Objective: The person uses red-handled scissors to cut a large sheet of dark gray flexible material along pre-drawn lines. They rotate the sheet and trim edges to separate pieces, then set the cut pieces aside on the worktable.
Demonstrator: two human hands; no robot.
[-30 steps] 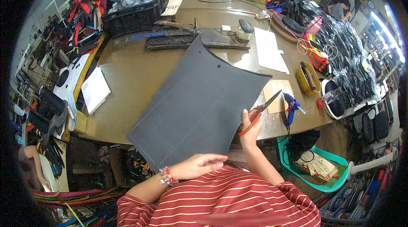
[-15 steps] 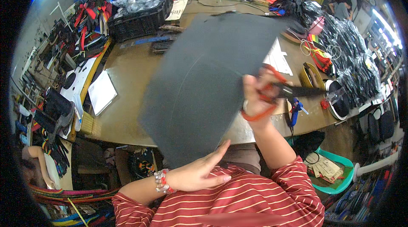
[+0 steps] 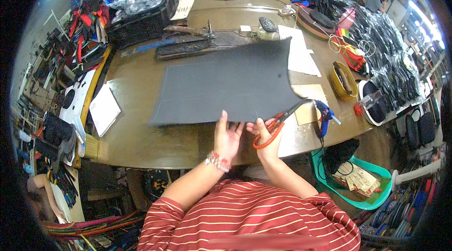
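A large dark grey sheet (image 3: 221, 86) with faint pale lines drawn on it spreads above the table, its far side near a black tool-like bundle. My left hand (image 3: 227, 139), with a beaded bracelet, grips the near edge, thumb on top and fingers partly hidden below. Just to the right, my right hand (image 3: 267, 145) has the orange-handled scissors (image 3: 282, 118) in its grasp, their dark blades pointing to the far right along the sheet. Its thumb also meets the sheet's near edge. Whether the blades are parted is hard to make out.
A blue glue gun (image 3: 324, 115) lies by the scissor tips, near a yellow oval container (image 3: 343, 81). White papers (image 3: 104, 110) lie at left; a black crate (image 3: 141, 23) of plastic-wrapped items stands far left. A green basin (image 3: 381, 190) sits below the right edge. Another person works across the table.
The sheet has come down and turned from a raised, steep slant to a flatter lie. My left hand moved up to its near edge; my right hand lowered and came inward with the scissors.
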